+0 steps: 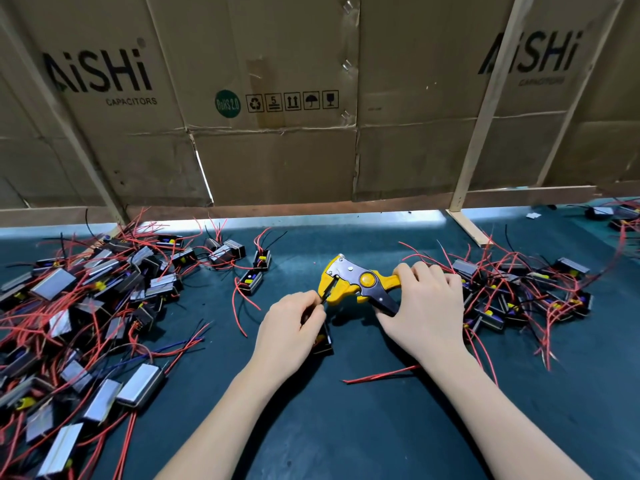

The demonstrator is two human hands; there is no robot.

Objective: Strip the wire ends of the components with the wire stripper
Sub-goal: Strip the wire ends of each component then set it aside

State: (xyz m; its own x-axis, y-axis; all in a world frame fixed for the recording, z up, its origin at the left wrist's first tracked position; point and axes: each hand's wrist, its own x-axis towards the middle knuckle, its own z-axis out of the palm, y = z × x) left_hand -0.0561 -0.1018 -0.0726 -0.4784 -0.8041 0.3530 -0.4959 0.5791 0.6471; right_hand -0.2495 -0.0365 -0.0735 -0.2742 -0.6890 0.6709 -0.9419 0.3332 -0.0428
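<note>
Dark mat (346,427), right hand (420,306) around wire stripper (360,282)

Just one view here, a wide-angle cam worn on the person's head. It looks forward and down over the table (346,427), so both forearms run in from the bottom edge and meet around mid-frame, where the left hand (291,323) and right hand (424,313) sit fairly close to the lens. It faces straight at a cardboard wall (277,161) at the back of the table, which fills the whole top half. The wide lens bends the edges, so the wooden slats (485,109) lean outward. Piles on both sides get cut off by the frame.
</note>
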